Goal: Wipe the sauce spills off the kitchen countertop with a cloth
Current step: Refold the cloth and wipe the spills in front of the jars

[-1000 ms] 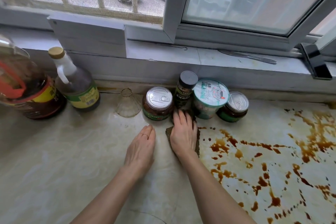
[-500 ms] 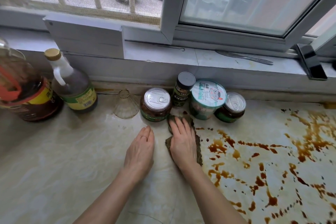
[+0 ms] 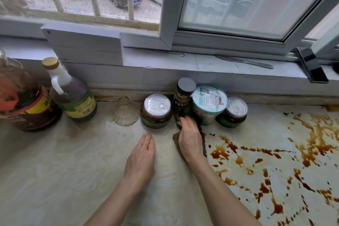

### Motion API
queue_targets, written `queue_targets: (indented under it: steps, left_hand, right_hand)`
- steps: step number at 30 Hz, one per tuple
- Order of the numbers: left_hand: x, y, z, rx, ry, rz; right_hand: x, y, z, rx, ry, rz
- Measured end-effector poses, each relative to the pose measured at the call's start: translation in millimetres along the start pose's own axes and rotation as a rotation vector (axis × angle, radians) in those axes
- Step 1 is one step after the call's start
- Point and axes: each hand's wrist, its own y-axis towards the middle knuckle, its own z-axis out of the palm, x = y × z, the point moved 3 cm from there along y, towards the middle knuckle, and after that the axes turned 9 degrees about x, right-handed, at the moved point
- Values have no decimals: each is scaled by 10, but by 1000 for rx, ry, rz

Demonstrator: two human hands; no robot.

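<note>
A dark brown cloth (image 3: pixel 204 145) lies flat on the pale marble countertop (image 3: pixel 73 170), mostly hidden under my right hand (image 3: pixel 189 138), which presses on it with fingers together, close to the jars. Its far end reaches between the jars. Brown sauce spills (image 3: pixel 266 161) cover the countertop to the right of the cloth. My left hand (image 3: pixel 142 156) rests flat on the counter just left of it, holding nothing.
Along the back wall stand a tin-lidded jar (image 3: pixel 156 111), a black-capped bottle (image 3: pixel 183 97), a teal-lidded tub (image 3: pixel 208 103) and another jar (image 3: pixel 233 113). A glass funnel (image 3: pixel 125 113) and two big bottles (image 3: pixel 71 95) are at left. A knife (image 3: pixel 245 62) lies on the sill.
My right hand has slid the cloth back toward the jars after a short pull toward me. The left hand has stayed in place.
</note>
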Motion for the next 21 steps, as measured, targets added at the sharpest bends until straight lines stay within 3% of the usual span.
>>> queue_targets:
  steps: [15, 21]
  left_hand:
    - [-23, 18, -30, -11, -6, -14]
    - [-14, -26, -67, 15, -23, -12]
  right_hand:
    - [-123, 154, 45, 203, -132, -86]
    - [-213, -145, 74, 129, -107, -62]
